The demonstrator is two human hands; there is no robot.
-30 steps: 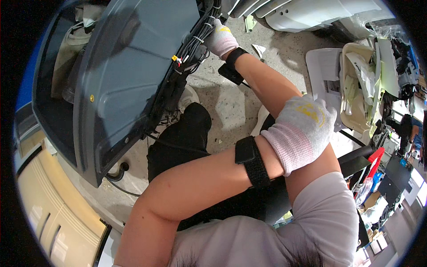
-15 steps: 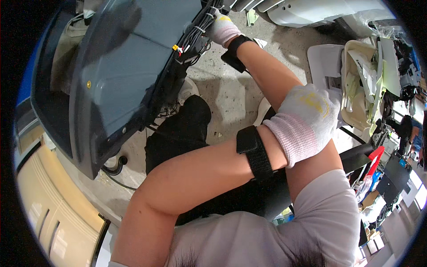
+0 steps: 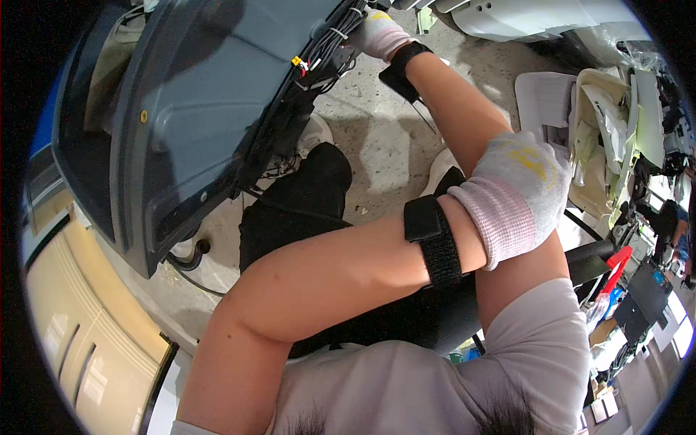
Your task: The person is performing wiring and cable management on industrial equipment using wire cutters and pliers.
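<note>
My right hand [image 3: 381,33], in a white knit glove with yellow print, reaches to the edge of a large dark grey moulded panel [image 3: 210,87]. It is beside a bundle of black cables [image 3: 337,45] bound with white ties; its fingers are hidden at the panel's edge. A small yellow connector [image 3: 296,61] and red wires hang from the bundle. My left hand [image 3: 518,192], gloved alike, crosses over my right arm. Its back faces up and its fingers curl under, so anything inside them is out of sight. Both wrists wear black straps [image 3: 433,239].
Cream panels [image 3: 94,319] stand at the lower left. A beige bin [image 3: 602,87] with scrap pieces is at the right, near a red handle [image 3: 618,267]. White moulded parts [image 3: 507,18] lie at the top right. A black hose end [image 3: 194,254] rests on the concrete floor [image 3: 377,138].
The view has shifted slightly, so the panel's cables and both arms appear farther right. My right hand stays beside the cable bundle and my left hand stays across the right arm.
</note>
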